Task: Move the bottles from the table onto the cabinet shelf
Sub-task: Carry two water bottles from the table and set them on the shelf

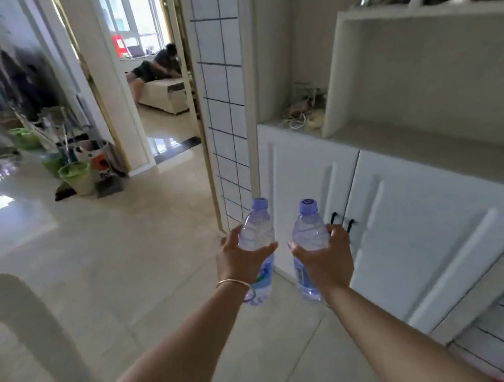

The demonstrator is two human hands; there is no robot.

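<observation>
The left hand grips one bottle and the right hand grips a second bottle, both upright in the air beside the white cabinet, below its shelf.

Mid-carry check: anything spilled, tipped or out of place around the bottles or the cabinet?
Nothing spilled. Both bottles are capped and upright, the left bottle in the left hand, the right bottle in the right hand. One oddity: a loose tangle of cords lies on the cabinet shelf, at its back corner.
</observation>
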